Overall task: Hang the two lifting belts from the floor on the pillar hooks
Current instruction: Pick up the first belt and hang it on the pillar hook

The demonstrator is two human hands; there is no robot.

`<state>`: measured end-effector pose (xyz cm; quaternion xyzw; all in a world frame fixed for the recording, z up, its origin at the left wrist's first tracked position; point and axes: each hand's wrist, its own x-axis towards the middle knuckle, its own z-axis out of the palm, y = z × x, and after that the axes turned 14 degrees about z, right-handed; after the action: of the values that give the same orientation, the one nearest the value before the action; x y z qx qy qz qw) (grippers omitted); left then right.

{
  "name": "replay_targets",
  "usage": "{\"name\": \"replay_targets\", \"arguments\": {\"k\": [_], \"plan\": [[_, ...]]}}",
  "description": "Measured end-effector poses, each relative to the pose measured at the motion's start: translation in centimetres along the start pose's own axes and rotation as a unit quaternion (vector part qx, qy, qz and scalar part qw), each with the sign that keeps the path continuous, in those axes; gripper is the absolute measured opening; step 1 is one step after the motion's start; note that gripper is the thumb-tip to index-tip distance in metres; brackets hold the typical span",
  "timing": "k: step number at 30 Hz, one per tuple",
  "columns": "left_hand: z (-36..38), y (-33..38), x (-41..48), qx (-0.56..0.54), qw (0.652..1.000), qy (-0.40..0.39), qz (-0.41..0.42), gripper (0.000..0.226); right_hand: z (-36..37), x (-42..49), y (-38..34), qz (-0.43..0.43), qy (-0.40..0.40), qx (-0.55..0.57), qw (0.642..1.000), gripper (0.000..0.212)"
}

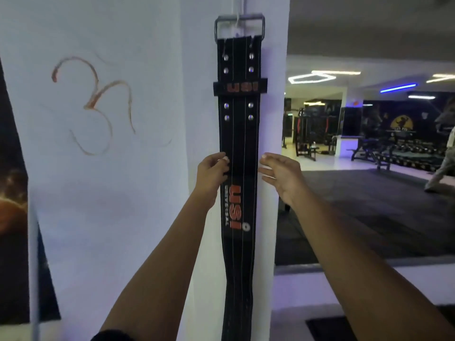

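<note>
A black lifting belt [237,134] with orange "USI" lettering hangs straight down the white pillar [273,107]. Its metal buckle [239,24] is caught on a small hook [237,19] near the top of the view. My left hand [213,174] pinches the belt's left edge at mid height, thumb on the front face. My right hand [279,175] is open beside the belt's right edge, fingers spread, close to the belt but not gripping it. A second belt is not in view.
To the left of the pillar is a white wall [98,193] with an orange painted symbol [96,104]. On the right the gym floor opens out, with benches and racks [369,151] far back and a person's leg [440,173] at the right edge.
</note>
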<state>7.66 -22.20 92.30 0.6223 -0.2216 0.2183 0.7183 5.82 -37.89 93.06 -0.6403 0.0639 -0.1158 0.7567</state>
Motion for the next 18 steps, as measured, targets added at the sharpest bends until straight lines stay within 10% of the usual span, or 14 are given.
{"name": "replay_targets", "arguments": {"k": [18], "plan": [[-10.4, -7.8, -34.5, 0.025, 0.931, 0.252, -0.264, 0.023, 0.9, -18.8, 25.4, 0.293, -0.187, -0.107, 0.931, 0.019]]}}
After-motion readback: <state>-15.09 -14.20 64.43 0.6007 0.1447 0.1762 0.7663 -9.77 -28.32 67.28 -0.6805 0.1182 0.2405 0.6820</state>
